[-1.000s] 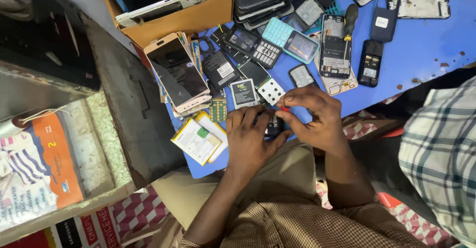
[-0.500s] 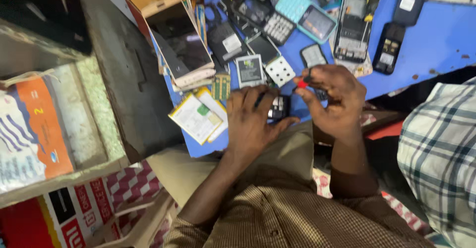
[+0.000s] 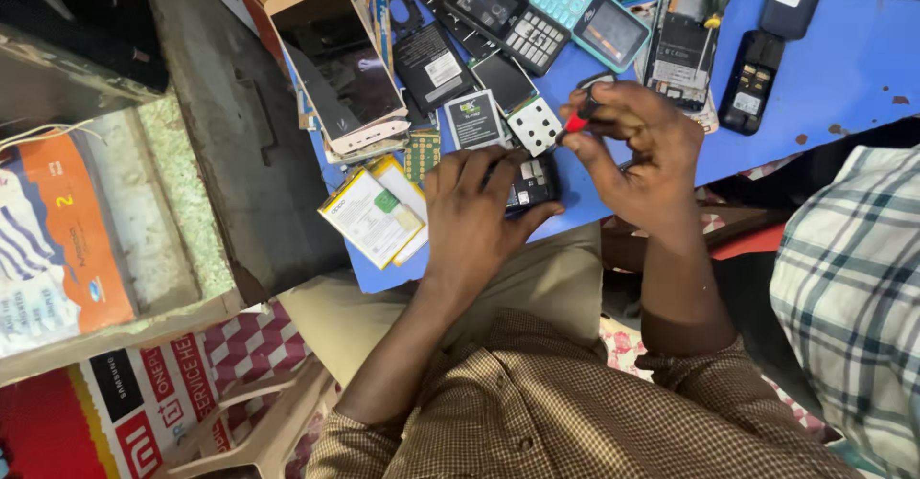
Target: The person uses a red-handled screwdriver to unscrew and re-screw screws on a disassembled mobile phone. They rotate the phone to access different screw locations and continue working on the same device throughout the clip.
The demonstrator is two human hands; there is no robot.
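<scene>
Spanning the upper frame, blue table [image 3: 843, 67] strewn with phone parts. At upper left, large smartphone [image 3: 337, 62], face up on a stack. Near the table's front edge, yellow-edged flat battery [image 3: 369, 216], just beside the left hand. Left hand [image 3: 474, 216], fingers spread and pressed down over a small dark phone [image 3: 533, 182] at the table's front edge, thumb against its near side. Right hand [image 3: 637, 153], fingers pinched together on a red-handled tool [image 3: 573, 123], tip directed at the small dark phone. Just above it, white keypad piece [image 3: 534, 125].
</scene>
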